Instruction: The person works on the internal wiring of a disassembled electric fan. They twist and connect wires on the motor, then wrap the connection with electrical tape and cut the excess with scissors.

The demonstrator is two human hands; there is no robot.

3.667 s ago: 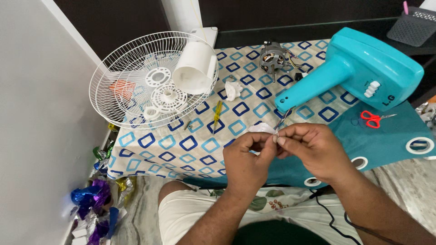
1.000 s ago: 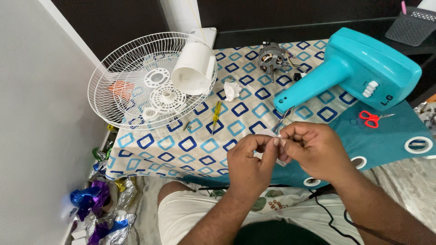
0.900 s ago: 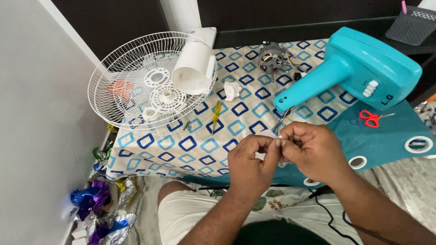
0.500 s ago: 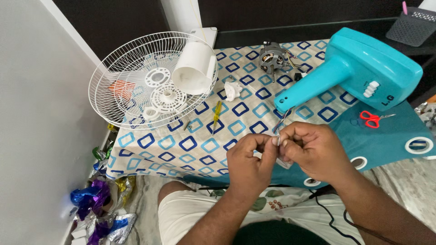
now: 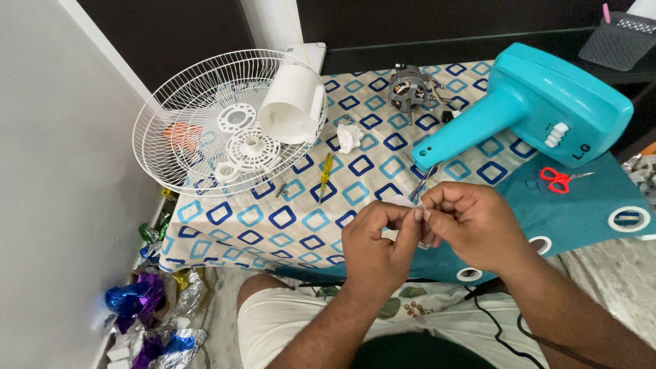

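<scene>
Left hand [image 5: 374, 239] and right hand [image 5: 471, 222] pinch small white part [image 5: 403, 203] plus thin wires [image 5: 425, 183] between fingertips, both closed tight. Judgement: keep grip near wire ends, avoid tugging toward teal fan housing [image 5: 540, 102] just beyond hands.

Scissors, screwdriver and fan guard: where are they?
Red scissors [image 5: 558, 179], head view, on the handles.
Yellow screwdriver [image 5: 326, 175], head view, on its handle.
White fan guard [image 5: 179, 104], head view, on the wire mesh.
</scene>
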